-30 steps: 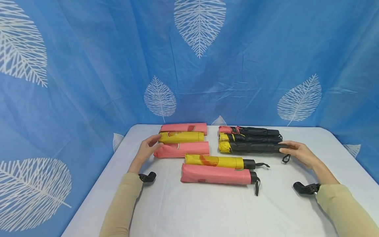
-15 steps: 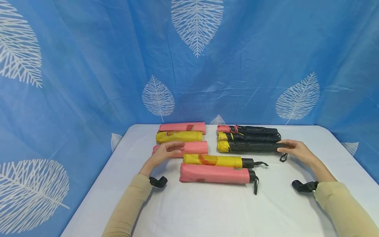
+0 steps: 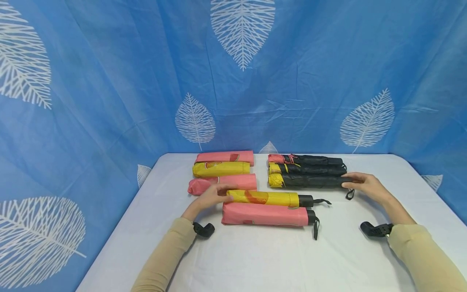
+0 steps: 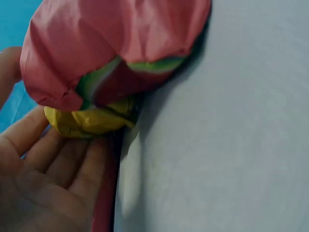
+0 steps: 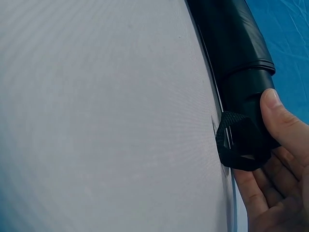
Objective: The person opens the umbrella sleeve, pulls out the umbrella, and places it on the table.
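My left hand (image 3: 211, 196) is at the left end of a yellow folded umbrella (image 3: 268, 198). Its fingers (image 4: 58, 157) lie extended against that end, and the thumb is apart from them. A pink folded umbrella (image 3: 264, 214) with a watermelon print lies right in front of the yellow one. Farther right, my right hand (image 3: 370, 188) holds the handle end of a black folded umbrella with a yellow tip (image 3: 310, 181). The thumb (image 5: 273, 99) presses on the black handle, while the other fingers are partly hidden beneath its end. A wrist loop (image 5: 241, 162) hangs there.
Behind the left hand lie a pink umbrella (image 3: 233, 181), a yellow one (image 3: 222, 168) and another pink one (image 3: 226, 156). Two more black umbrellas, one yellow-tipped (image 3: 310, 169) and one pink-tipped (image 3: 310, 159), lie at the back right. A blue leaf-print curtain (image 3: 310, 73) borders the white table (image 3: 277, 259).
My left hand has left the umbrellas at the back left and moved right and nearer, to the front yellow umbrella's end. The right hand has stayed at the black umbrella.
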Demonstrator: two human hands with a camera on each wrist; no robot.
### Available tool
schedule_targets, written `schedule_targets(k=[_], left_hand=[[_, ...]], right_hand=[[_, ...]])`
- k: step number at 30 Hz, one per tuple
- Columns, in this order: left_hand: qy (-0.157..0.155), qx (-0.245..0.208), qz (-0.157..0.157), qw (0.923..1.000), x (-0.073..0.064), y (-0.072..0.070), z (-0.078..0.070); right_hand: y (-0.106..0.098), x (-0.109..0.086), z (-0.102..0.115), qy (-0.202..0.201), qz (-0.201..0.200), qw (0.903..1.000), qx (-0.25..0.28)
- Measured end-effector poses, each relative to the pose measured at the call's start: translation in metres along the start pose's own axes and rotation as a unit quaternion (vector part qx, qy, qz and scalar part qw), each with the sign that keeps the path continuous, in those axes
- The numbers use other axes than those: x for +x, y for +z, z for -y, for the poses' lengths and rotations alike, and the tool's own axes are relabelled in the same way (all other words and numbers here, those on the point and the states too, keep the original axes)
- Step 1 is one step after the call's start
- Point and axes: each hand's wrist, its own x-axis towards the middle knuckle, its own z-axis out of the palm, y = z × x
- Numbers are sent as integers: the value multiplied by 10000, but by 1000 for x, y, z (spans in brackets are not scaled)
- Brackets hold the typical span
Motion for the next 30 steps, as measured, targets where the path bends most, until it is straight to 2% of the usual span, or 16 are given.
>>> schedule_targets(k=[2, 5, 6, 9, 15, 21, 30], left_hand=[[-22, 50, 101, 9999, -1, 2, -8], [-164, 224, 204, 9994, 0, 3, -9], [-226, 321, 228, 9990, 0, 4, -8], [-344, 504, 202, 9979, 4, 5, 5], [-407, 588, 192, 9973, 7, 7, 4], [-490, 534, 159, 9972, 11, 10, 6], [-418, 235, -74, 9988, 14, 15, 5]], right_hand=[[0, 0, 0, 3, 5, 10000, -1], [0, -1, 0, 12, 5, 10000, -3], [0, -1, 0, 6, 3, 10000, -8], [1, -1, -1, -13, -22, 10000, -26], [1, 0, -1, -52, -66, 9999, -60], [1, 0, -2, -65, -108, 9998, -123], [1, -1, 2, 13, -111, 9993, -357]])
